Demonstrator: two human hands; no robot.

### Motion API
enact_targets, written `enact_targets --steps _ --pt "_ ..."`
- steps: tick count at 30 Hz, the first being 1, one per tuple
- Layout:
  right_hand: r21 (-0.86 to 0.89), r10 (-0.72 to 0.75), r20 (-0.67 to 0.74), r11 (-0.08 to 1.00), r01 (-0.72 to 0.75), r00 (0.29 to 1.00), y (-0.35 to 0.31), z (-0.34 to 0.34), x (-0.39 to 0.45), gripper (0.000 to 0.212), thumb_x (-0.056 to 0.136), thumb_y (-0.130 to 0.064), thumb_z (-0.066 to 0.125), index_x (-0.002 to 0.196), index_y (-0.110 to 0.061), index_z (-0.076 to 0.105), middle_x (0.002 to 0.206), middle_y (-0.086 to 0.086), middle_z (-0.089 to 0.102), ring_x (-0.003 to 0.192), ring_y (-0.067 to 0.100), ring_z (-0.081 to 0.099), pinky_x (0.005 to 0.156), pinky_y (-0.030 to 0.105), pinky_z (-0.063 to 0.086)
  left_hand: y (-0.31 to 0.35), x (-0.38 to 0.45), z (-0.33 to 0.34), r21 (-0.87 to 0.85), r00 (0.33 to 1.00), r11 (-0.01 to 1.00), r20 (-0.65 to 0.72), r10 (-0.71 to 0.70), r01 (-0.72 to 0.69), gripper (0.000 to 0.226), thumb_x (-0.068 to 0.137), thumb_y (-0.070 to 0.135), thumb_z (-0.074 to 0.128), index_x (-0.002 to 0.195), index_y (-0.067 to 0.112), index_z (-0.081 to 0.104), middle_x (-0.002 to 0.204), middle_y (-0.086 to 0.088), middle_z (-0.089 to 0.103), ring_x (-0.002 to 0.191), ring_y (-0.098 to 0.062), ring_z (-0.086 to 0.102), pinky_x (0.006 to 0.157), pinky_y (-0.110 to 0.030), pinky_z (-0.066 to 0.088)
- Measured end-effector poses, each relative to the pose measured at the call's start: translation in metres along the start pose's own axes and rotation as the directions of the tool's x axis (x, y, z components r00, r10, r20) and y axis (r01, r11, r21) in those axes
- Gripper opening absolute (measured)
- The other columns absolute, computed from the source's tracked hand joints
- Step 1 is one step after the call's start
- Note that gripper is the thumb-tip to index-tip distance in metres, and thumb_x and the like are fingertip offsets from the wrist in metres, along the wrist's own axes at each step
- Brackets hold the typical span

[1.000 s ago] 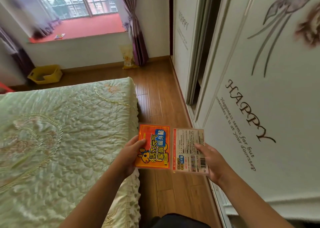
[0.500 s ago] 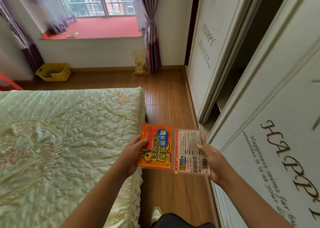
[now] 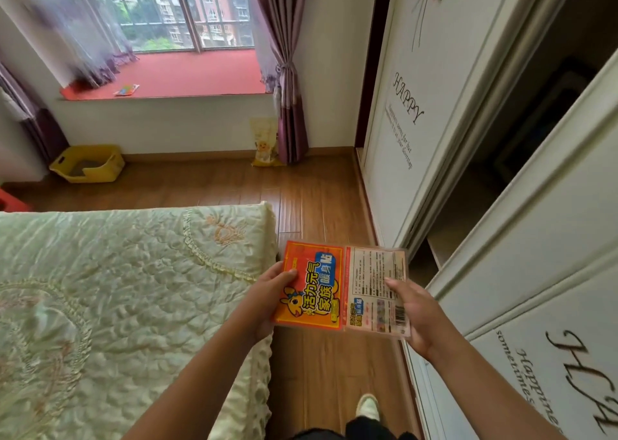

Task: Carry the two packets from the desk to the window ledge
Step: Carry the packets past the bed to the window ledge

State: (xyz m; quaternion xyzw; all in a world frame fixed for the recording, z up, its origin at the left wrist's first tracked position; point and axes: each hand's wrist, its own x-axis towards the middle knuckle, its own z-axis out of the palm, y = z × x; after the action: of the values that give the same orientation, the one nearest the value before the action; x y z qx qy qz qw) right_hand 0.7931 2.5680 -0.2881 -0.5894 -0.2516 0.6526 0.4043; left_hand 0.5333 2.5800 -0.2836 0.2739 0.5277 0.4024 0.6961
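Brown wood floor [image 3: 311, 205] runs between a green bed [image 3: 133, 289] and white wardrobe doors [image 3: 418, 121], up to the red window ledge [image 3: 200, 74]. One left hand [image 3: 267, 297] pinches the orange packet [image 3: 309, 289]. Touching beside it, the right hand [image 3: 418, 315] pinches the pale printed packet [image 3: 373, 289].

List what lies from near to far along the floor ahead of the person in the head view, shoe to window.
shoe → orange packet in the left hand → yellow bag against the wall → red window ledge → window
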Motion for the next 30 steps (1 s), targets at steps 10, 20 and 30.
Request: enact_targets --steps 10,20,30 --pt "-0.072 0.035 0.107 0.997 -0.028 0.994 -0.089 -0.019 0.126 0.023 0.102 -0.024 0.051 0.118 -0.015 0.065 0.111 0.017 0.076 0.108 0.040 0.069 0.094 0.067 0.051 0.055 0.103 0.035 -0.033 0.988 0.997 -0.142 0.058 -0.064 0.022 0.100 0.013 0.052 0.119 0.012 0.063 0.091 -0.013 0.080 0.079 -0.030 0.078 0.064 -0.042 0.065" --pt "-0.161 0.055 0.210 0.987 -0.021 0.976 -0.158 0.009 0.228 0.023 0.102 -0.025 0.051 0.118 -0.014 0.064 0.098 0.011 0.081 0.100 0.035 0.074 0.083 0.058 0.060 0.121 0.187 0.034 -0.050 0.977 0.993 -0.190 0.098 -0.109 0.021 0.100 0.015 0.052 0.119 0.015 0.063 0.090 -0.011 0.081 0.080 -0.030 0.078 0.062 -0.040 0.064" --pt "-0.204 0.045 0.191 0.979 -0.005 0.980 -0.199 0.095 0.315 0.023 0.103 -0.025 0.050 0.120 -0.017 0.063 0.107 0.013 0.079 0.103 0.036 0.073 0.093 0.062 0.055 0.186 0.277 -0.035 -0.055 0.984 0.992 -0.149 0.102 -0.111 0.022 0.099 0.017 0.054 0.119 0.016 0.064 0.096 -0.013 0.080 0.085 -0.033 0.077 0.062 -0.040 0.063"
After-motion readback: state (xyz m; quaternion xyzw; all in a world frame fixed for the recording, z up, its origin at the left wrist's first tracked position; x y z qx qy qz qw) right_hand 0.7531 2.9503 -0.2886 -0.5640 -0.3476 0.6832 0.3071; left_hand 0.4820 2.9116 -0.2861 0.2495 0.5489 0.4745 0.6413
